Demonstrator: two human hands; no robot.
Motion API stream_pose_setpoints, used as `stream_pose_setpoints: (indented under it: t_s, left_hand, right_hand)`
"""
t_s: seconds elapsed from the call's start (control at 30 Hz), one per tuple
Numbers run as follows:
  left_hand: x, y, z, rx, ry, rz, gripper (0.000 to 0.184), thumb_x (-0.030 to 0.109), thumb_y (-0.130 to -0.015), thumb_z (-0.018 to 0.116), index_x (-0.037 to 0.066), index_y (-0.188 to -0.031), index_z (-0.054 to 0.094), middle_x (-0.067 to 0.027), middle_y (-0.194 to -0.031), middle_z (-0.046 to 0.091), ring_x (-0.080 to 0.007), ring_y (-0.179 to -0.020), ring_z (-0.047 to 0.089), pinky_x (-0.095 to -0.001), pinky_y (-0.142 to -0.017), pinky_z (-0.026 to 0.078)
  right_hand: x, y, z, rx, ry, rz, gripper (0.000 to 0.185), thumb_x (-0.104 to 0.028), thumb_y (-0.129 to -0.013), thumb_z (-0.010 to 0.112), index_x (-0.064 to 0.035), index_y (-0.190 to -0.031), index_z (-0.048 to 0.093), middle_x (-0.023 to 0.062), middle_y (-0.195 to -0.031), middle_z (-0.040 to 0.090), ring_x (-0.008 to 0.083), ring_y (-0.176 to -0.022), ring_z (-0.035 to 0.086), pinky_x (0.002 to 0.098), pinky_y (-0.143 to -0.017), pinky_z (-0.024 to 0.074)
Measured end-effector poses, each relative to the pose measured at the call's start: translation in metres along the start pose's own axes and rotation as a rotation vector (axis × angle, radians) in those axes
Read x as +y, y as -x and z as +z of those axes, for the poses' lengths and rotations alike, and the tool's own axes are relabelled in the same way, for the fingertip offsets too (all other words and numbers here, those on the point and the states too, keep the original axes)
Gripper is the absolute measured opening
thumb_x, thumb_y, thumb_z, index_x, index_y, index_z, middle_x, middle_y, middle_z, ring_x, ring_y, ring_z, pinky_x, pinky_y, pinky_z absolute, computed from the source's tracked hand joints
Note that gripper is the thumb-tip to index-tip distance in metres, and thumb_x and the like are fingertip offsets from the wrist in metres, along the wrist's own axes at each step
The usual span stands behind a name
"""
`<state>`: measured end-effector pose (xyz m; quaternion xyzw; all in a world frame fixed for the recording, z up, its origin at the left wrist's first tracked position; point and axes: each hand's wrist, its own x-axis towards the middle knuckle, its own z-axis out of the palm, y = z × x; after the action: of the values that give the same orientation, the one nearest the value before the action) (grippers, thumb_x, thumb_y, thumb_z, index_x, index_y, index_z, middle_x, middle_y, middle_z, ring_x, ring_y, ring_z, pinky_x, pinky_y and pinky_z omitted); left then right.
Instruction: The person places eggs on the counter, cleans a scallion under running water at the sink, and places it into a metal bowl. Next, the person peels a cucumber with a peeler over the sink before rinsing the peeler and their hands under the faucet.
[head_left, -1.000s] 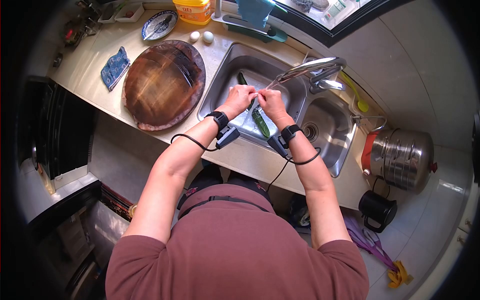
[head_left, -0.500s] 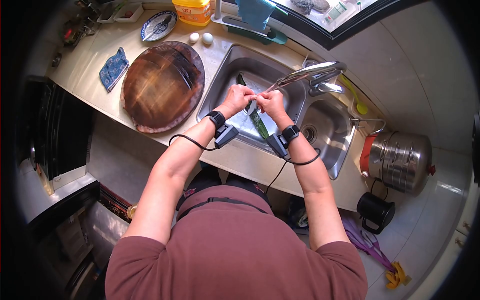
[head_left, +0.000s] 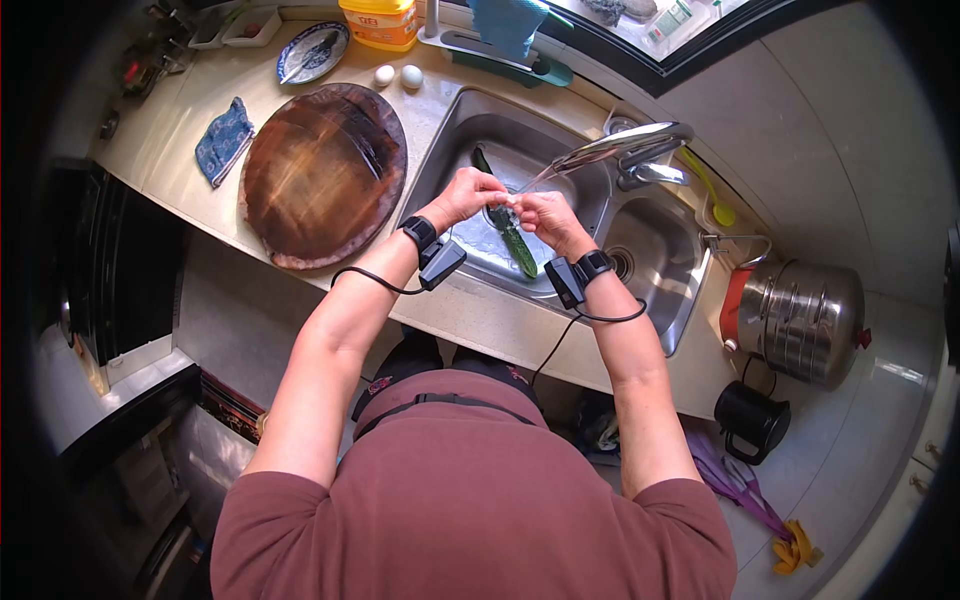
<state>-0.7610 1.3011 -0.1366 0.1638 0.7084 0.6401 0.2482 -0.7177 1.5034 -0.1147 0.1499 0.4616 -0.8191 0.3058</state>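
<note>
Over the left sink basin (head_left: 440,150) my hands meet at the fingertips, under a thin stream of water from the faucet (head_left: 610,150). My left hand (head_left: 466,194) is closed in a pinch. My right hand (head_left: 549,217) has its fingers curled and pinched as well. Between them is a small whitish thing (head_left: 511,201), too small and wet to name. Below the hands a long green cucumber (head_left: 517,250) lies in the basin, its middle partly hidden by them.
Left of the sink lies a round wooden chopping board (head_left: 322,175), with a blue cloth (head_left: 223,141) beside it. Two eggs (head_left: 411,77), a patterned plate (head_left: 313,52) and an orange-yellow tub (head_left: 381,24) stand behind. A steel pot (head_left: 800,320) is at right.
My hands have drawn slightly apart, and the right fingers have turned so the small whitish thing shows more. More of the cucumber is visible below them.
</note>
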Motion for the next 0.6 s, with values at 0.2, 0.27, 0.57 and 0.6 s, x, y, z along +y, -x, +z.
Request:
stream_pose_setpoints:
  t_s: [0.2, 0.27, 0.57, 0.6]
  left_hand:
    - [0.004, 0.006, -0.004, -0.054, 0.291, -0.091, 0.017, 0.015, -0.089, 0.062, 0.001, -0.096, 0.069, -0.0065, -0.084, 0.069, -0.0096, -0.076, 0.062, -0.0231, -0.072, 0.049]
    - [0.006, 0.007, -0.004, 0.011, 0.323, -0.147, 0.020, 0.018, -0.090, 0.061, 0.001, -0.098, 0.069, -0.0073, -0.086, 0.069, -0.0116, -0.080, 0.064, -0.0250, -0.074, 0.050]
    - [0.029, -0.004, -0.004, 0.074, 0.599, -0.169, 0.016, 0.015, -0.093, 0.057, 0.002, -0.101, 0.061, -0.0112, -0.096, 0.067, -0.0198, -0.090, 0.066, -0.0336, -0.084, 0.054]
    - [0.026, -0.008, -0.003, 0.089, 0.670, -0.131, 0.014, 0.012, -0.094, 0.055, 0.001, -0.102, 0.059, -0.0130, -0.100, 0.065, -0.0221, -0.093, 0.065, -0.0368, -0.086, 0.055]
  right_hand:
    - [-0.004, 0.006, 0.010, -0.036, -0.062, -0.123, 0.017, -0.015, -0.089, 0.063, 0.0018, -0.090, 0.065, -0.0005, -0.072, 0.056, 0.0038, -0.050, 0.044, 0.0181, -0.046, 0.0353]
    - [-0.001, -0.002, -0.001, 0.090, 0.307, -0.203, 0.017, -0.014, -0.088, 0.063, 0.0027, -0.091, 0.065, 0.0020, -0.078, 0.060, 0.0036, -0.058, 0.049, 0.0177, -0.049, 0.0378]
    - [0.005, -0.013, -0.002, 0.372, 1.285, -0.369, 0.031, -0.016, -0.081, 0.057, 0.0084, -0.100, 0.061, 0.0289, -0.087, 0.063, 0.0437, -0.090, 0.061, 0.0455, -0.079, 0.0481]
    - [0.006, -0.019, -0.003, 0.243, 1.276, -0.336, 0.030, -0.020, -0.086, 0.058, 0.0076, -0.096, 0.063, 0.0221, -0.084, 0.066, 0.0331, -0.079, 0.065, 0.0378, -0.071, 0.0500]
